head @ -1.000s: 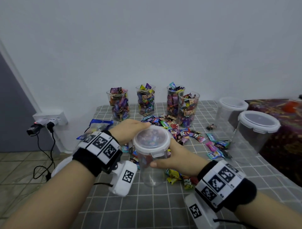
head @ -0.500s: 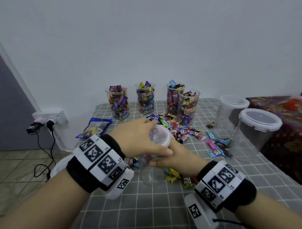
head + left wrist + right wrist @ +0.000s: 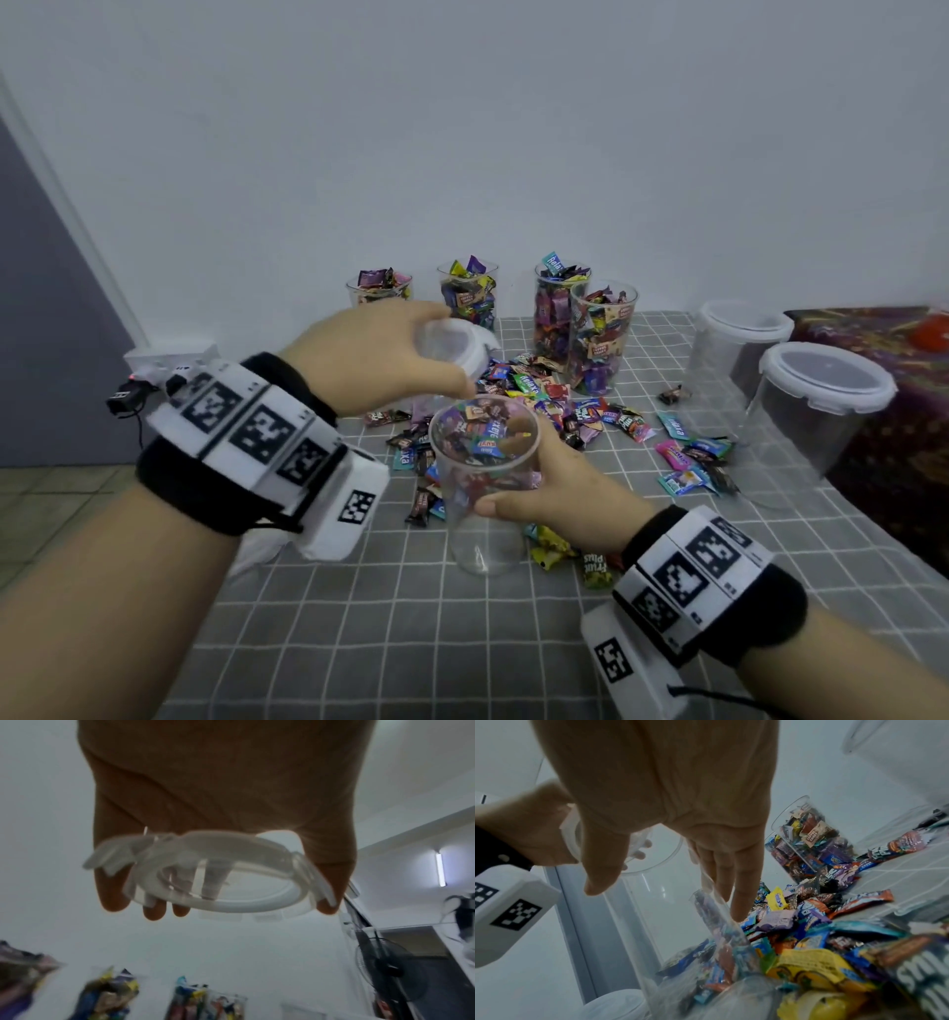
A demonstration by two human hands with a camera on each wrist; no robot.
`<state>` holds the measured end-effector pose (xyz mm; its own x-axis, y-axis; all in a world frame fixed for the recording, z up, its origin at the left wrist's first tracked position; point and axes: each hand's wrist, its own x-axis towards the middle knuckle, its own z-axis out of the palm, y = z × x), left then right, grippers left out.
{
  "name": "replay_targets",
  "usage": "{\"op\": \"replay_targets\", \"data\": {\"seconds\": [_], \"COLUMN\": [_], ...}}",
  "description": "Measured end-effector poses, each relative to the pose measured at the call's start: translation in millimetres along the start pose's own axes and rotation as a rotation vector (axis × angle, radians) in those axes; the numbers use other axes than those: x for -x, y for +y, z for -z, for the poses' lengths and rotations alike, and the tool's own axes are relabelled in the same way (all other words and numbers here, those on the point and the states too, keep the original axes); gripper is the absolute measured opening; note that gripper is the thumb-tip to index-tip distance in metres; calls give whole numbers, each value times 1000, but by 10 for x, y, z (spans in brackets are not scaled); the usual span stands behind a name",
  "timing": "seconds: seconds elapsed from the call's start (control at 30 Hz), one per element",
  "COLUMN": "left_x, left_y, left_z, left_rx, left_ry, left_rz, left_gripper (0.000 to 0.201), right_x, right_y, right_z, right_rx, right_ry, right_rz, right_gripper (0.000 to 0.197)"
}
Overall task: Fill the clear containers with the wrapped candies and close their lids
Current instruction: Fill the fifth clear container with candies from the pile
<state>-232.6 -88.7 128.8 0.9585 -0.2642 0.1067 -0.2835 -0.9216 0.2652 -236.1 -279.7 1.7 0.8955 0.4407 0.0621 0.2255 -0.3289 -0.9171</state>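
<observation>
Your left hand [image 3: 380,354] has lifted the lid [image 3: 218,874], fingers curled round its rim, above the right-hand [image 3: 554,488] fingers gripping the container [image 3: 482,483], now open for candies.

Light: soft, even, dim; tube lamp [image 3: 441,869] glows in the left wrist view.
Blur: candies [image 3: 107,998] smeared.
Edges: bent.
</observation>
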Motion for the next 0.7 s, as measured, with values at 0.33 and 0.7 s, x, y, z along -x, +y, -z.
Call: {"op": "replay_targets", "data": {"seconds": [0.33, 0.7], "left_x": [274, 184], "left_y": [-1069, -1315], "left_z": [-222, -739], "left_rx": [-212, -369], "left_ry": [-312, -473], "left_rz": [443, 440], "left_gripper": [94, 93], "right_x": [2, 38], "right_y": [-29, -51], "right_z": [5, 15], "right_rx": [-6, 27], "right_ry": [-23, -13], "right_rz": [-4, -13], "right_gripper": [70, 59]}}
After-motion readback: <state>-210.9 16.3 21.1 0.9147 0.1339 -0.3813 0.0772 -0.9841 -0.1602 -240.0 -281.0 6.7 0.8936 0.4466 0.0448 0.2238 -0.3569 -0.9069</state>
